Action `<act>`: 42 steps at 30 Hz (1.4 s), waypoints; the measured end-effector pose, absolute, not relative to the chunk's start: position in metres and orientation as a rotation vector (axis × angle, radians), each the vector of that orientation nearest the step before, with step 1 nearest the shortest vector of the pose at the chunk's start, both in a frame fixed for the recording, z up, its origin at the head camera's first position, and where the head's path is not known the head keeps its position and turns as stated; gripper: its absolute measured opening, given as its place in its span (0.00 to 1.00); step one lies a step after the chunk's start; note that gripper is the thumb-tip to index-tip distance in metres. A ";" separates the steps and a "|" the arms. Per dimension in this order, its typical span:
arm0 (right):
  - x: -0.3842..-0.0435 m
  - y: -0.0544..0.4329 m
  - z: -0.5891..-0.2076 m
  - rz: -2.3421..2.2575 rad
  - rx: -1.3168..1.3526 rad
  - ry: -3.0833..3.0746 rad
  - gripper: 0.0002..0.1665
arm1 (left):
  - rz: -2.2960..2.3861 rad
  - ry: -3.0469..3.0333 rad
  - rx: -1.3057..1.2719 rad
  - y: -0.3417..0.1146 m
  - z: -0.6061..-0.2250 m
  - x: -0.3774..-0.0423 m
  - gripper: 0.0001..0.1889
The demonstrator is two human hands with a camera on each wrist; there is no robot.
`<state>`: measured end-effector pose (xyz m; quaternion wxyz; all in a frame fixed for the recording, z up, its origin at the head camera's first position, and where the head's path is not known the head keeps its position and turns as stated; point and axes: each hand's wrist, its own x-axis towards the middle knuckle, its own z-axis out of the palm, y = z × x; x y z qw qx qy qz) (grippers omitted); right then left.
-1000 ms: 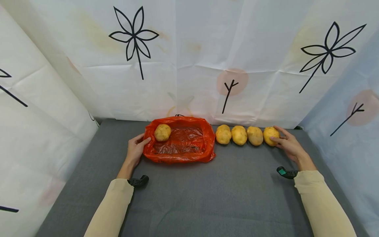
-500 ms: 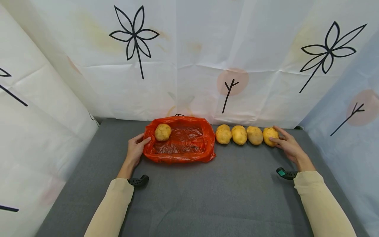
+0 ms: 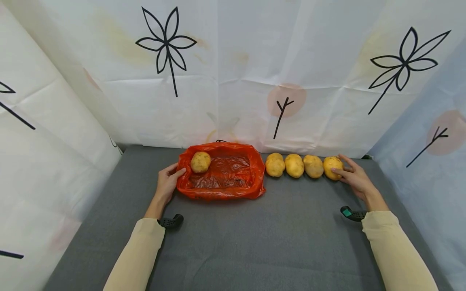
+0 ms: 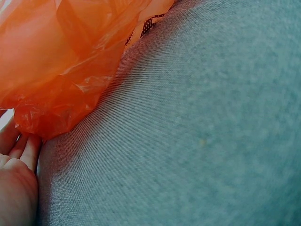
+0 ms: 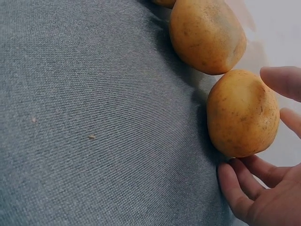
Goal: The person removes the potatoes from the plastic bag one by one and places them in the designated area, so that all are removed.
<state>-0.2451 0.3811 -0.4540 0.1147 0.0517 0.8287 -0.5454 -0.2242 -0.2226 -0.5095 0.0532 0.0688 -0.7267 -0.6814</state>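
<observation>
i have the left hand (image 3: pixel 166 185) pinching the red bag (image 3: pixel 218 194); to its right, the right hand (image 3: pixel 356 179) clasps the end potato (image 3: pixel 331 166).

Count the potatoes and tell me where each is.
5: one potato lies inside the red plastic, near its left end; the second, third, fourth and fifth form a row to its right, the fifth at the right hand. Folds could hide others.
</observation>
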 end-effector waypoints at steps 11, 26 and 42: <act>-0.234 0.382 -0.447 -1.552 0.216 2.514 0.52 | -2.065 -2.214 0.222 -0.222 -0.508 -0.223 0.24; -0.220 0.367 -0.411 -1.483 0.119 2.725 0.48 | -2.078 -2.217 0.219 -0.222 -0.508 -0.223 0.24; -0.204 0.313 -0.388 -1.475 -0.192 2.721 0.44 | -2.068 -2.223 0.216 -0.222 -0.507 -0.223 0.24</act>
